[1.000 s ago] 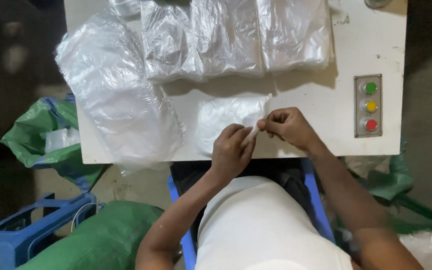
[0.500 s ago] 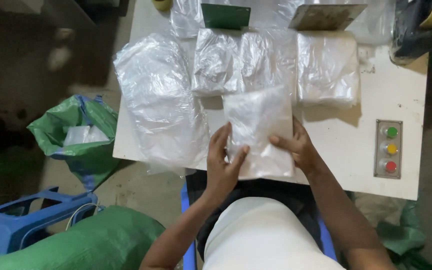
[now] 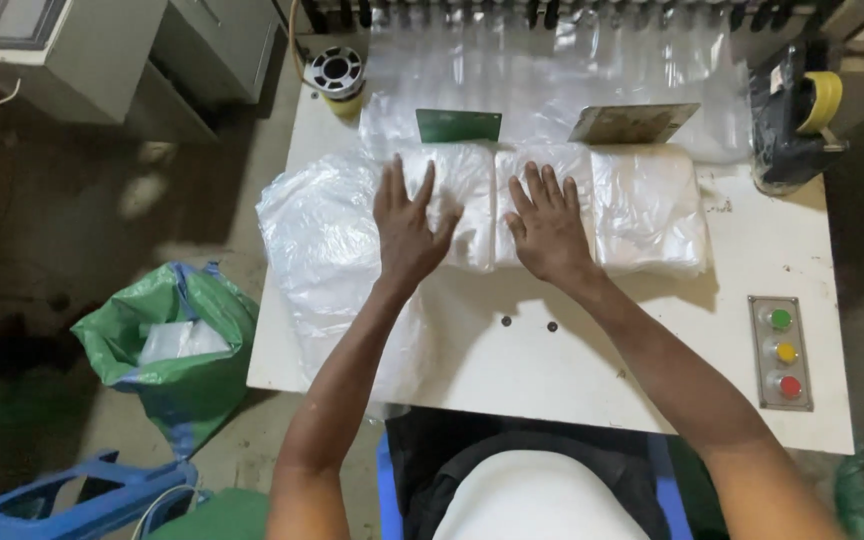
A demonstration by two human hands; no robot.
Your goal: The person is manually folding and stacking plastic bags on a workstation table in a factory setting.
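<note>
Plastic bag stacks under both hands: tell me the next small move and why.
Probably press down and smooth outward. The left hand lies flat, fingers spread, on the left stack of clear bags, and the right hand lies flat on the middle stack. Both stacks look puffy and wrinkled beside the right stack, so flattening them seems the likely step.

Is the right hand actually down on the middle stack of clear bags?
Touching. The head view shows the right hand lying flat, fingers spread, on the middle stack of clear bags, with no gap visible.
</note>
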